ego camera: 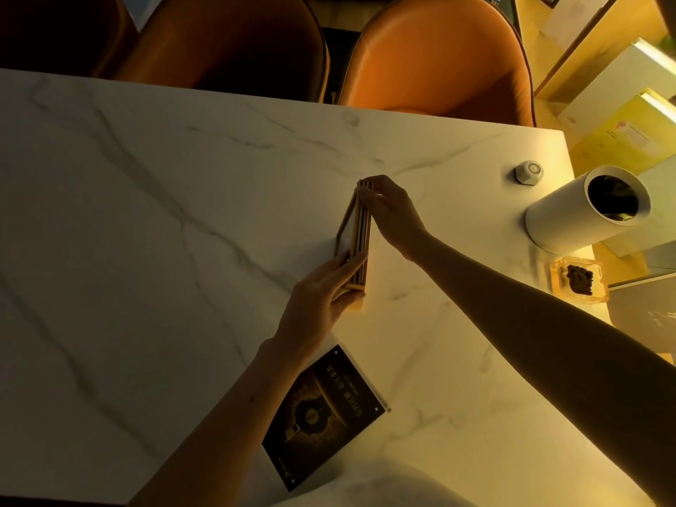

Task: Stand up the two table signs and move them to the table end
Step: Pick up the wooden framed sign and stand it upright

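Two hands hold the gold-framed sign [357,234] upright on its edge near the middle of the marble table [146,214]. The left hand [322,298] pinches its near end between thumb and fingers; the right hand [393,210] grips its far end from above. The black sign [322,415] lies flat near the table's near edge, partly under the left forearm. Well apart, at the right end, stand a white cylinder [559,217], a small knob [528,172] and an ashtray [579,279].
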